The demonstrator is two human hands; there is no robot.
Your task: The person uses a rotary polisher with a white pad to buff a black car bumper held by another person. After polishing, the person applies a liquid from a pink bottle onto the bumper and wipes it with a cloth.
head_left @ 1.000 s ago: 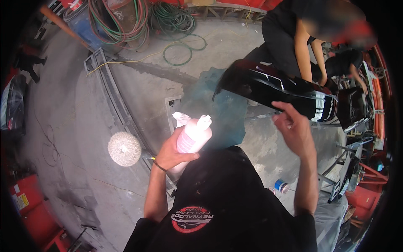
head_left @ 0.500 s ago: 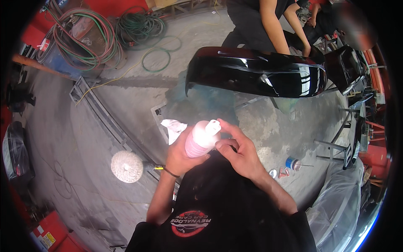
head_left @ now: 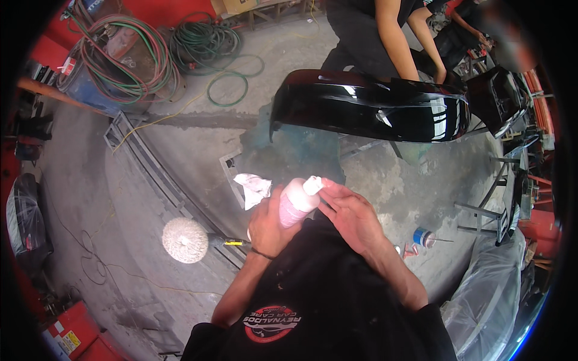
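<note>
My left hand [head_left: 269,227] is wrapped round a pink-and-white plastic bottle [head_left: 295,209] in front of my chest, the bottle's top tilted to the right. At its white cap [head_left: 312,185], the fingertips of my right hand [head_left: 356,221] are closed on the edge, with the other fingers partly stretched. A crumpled white cloth [head_left: 253,189] shows just beyond my left hand; I cannot tell whether the hand touches it. To the left of my left forearm lies a polisher with a round white wool pad [head_left: 185,240], its body partly hidden.
A glossy black bumper [head_left: 373,111] lies ahead, with another person's arms [head_left: 397,36] behind it. Coiled hoses [head_left: 123,57] hang at the far left. A blue can [head_left: 423,237] stands on the floor at right, near plastic sheeting [head_left: 481,289]. Metal rails [head_left: 162,180] cross the left.
The bottle has turned and tipped slightly to the right, and my left hand now covers more of its side. My right hand has shifted, its fingers straighter beside the cap.
</note>
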